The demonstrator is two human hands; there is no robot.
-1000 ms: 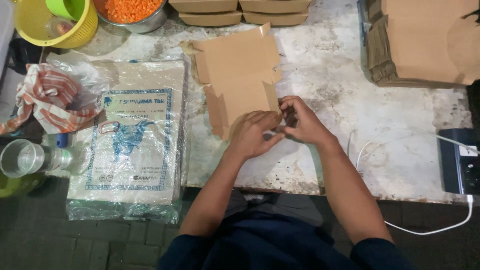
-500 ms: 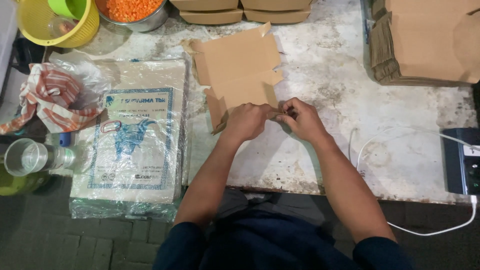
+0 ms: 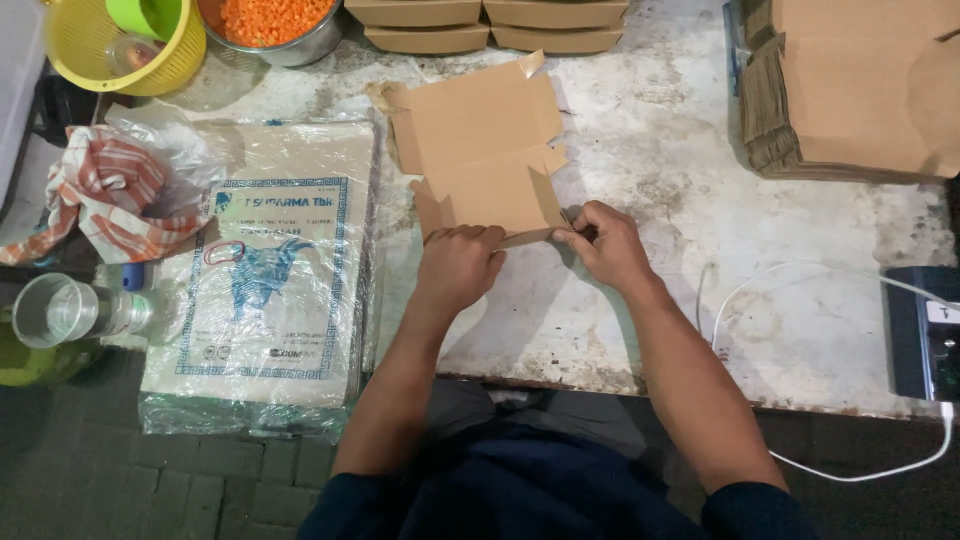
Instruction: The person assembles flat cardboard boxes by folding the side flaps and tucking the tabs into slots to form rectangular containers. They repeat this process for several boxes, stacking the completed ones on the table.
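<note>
Head view: left hand (image 3: pixel 458 268) and right hand (image 3: pixel 603 243) both pinch the near flap of the flat brown cardboard box (image 3: pixel 482 150), lying mid-surface (image 3: pixel 640 320) toward the far edge. A plastic-wrapped paper stack (image 3: pixel 265 290) sits at the left edge, flat cartons (image 3: pixel 850 90) at the far right corner.

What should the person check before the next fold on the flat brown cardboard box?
1. Both hands on the near edge: ok. The left hand and right hand pinch the near flap of the flat brown cardboard box blank.
2. Blank lying flat on the worn white table: ok, except the raised near flap.
3. Room beyond the blank: ok, the closed brown cardboard boxes sit apart from it.
4. White cable away from the fold: ok, it lies right of the right hand.
5. Corner tab locked: cannot tell, fingers hide it.
</note>
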